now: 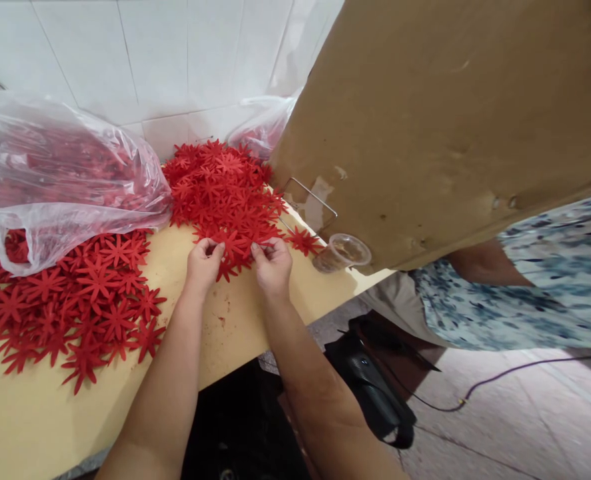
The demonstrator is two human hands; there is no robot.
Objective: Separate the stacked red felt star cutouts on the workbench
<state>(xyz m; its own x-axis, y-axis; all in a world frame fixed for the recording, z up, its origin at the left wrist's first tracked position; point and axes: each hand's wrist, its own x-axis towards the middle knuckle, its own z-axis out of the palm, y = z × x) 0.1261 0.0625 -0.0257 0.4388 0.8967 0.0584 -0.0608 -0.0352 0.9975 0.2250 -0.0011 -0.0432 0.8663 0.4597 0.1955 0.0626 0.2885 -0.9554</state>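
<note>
Between my two hands is a red star-shaped flower cutout (pixel 234 248) with narrow pointed petals. My left hand (pixel 206 261) pinches it at its left side, thumb against fingers. On the opposite side my right hand (pixel 273 262) pinches a petal in the same way. Just beyond my fingers rises a loose pile of the same red flowers (pixel 220 180). Another heap of red flowers (pixel 90 287) spreads over the table to the left of my left arm. A single red flower (pixel 302 240) lies apart, to the right of my right hand.
A clear plastic bag (pixel 75 167) of red pieces sits at the left, a second bag (pixel 262 127) at the back. A clear plastic cup (pixel 342 253) stands by a large brown board (pixel 425 133). Another person's patterned garment (pixel 550 280) shows at right; a black bag (pixel 370 380) is below.
</note>
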